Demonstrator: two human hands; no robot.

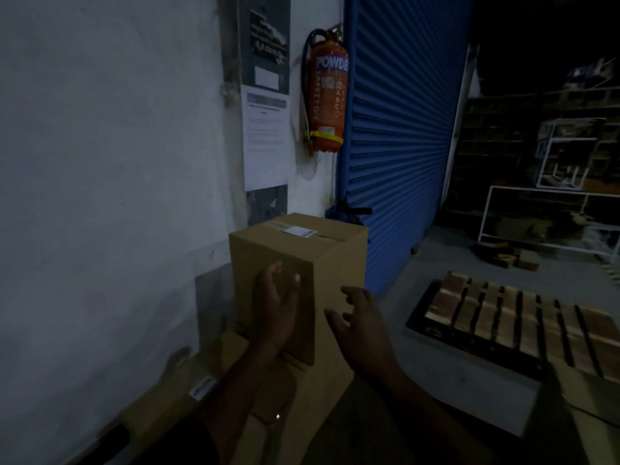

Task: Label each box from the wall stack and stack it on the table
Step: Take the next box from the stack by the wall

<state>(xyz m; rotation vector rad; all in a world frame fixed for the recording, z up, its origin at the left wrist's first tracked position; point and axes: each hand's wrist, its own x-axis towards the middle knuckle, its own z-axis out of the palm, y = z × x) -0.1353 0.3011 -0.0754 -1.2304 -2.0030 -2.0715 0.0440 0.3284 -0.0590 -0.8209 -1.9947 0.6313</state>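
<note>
A tall brown cardboard box (339, 263) stands upright on top of other cardboard boxes (214, 367) by the white wall. A small white label (299, 231) lies on the tape across its top. My left hand (276, 305) lies with straight fingers against the box's near face. My right hand (360, 325) is spread beside the box's near right corner; whether it touches the box is unclear. A lower box carries a white label (203, 387) on its side.
A red fire extinguisher (327, 95) hangs on the wall above the box, next to a blue roller shutter (399, 135). A wooden pallet (523, 320) lies on the floor to the right. White metal racks (550, 209) stand in the dark beyond.
</note>
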